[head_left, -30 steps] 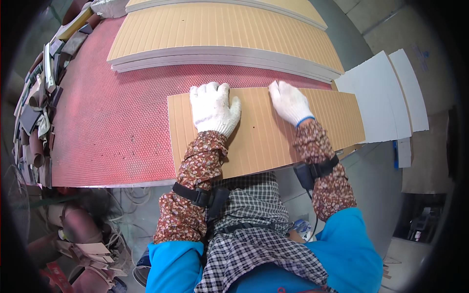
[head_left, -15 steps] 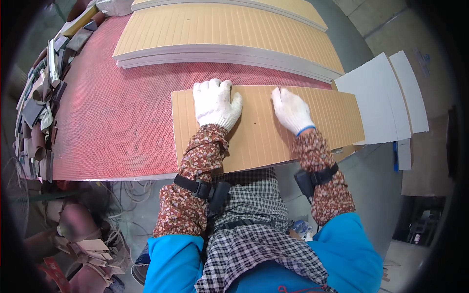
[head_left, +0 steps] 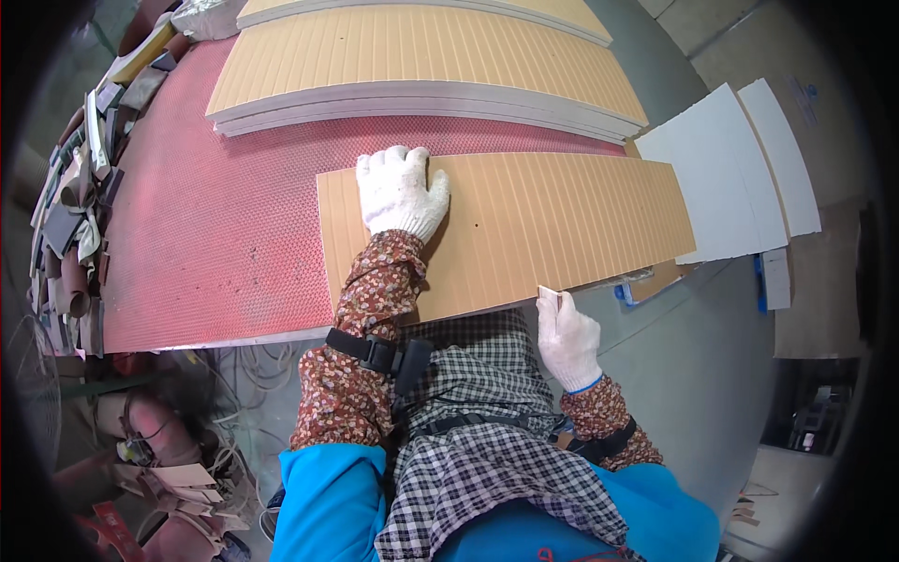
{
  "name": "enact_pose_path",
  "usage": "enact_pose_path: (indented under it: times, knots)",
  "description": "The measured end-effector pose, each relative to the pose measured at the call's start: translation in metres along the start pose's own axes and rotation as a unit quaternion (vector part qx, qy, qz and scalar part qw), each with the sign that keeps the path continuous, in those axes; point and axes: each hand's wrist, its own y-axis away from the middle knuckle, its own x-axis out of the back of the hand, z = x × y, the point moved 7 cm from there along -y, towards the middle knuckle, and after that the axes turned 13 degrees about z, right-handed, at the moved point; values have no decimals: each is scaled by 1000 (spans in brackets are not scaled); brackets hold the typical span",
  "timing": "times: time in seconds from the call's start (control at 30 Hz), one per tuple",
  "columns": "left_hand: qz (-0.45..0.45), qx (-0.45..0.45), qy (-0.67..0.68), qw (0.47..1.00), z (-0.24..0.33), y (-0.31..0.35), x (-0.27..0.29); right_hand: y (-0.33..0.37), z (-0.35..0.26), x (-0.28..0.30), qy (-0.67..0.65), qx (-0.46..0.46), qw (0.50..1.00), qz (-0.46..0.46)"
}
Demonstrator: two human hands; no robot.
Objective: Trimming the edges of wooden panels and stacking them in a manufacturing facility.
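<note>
A grooved tan panel [head_left: 562, 211] lies in front of me, reaching over the near and right edges of the red mesh-covered tabletop [head_left: 215, 234]. My left hand [head_left: 401, 195], in a white knit glove, rests palm down on the panel's left part, fingers at its far edge. At the panel's near edge, right of centre, my right hand [head_left: 569, 339] is closed, gloved in white too. It grips a small flat pale piece [head_left: 550, 293] whose end touches or nearly touches that edge. Most of the piece is hidden by the fingers.
Beyond my panel is a stack of similar panels [head_left: 421, 61]. White sheets [head_left: 712, 173] stand at the right. Sandpaper rolls, blocks and scraps [head_left: 75, 206] crowd the table's left edge. Below lie cables [head_left: 253, 365] and a heap of brown pieces [head_left: 178, 482].
My right hand has come from the panel's far edge toward me, down to its near edge, with the pale piece now showing. My left hand stays on the panel.
</note>
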Motion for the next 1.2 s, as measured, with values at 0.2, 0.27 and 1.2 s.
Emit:
enact_pose_path:
  times: [0.2,0.27,1.2]
  knots:
    - [9,3,21,1000,-1,1,1,6,-10,1,-19,-15,1000,-18]
    - [9,2,18,1000,0,1,1,7,-11,0,-12,-36,998,-53]
    - [15,17,29,999,4,-1,4,-262,-18,-149,62,195,966,-156]
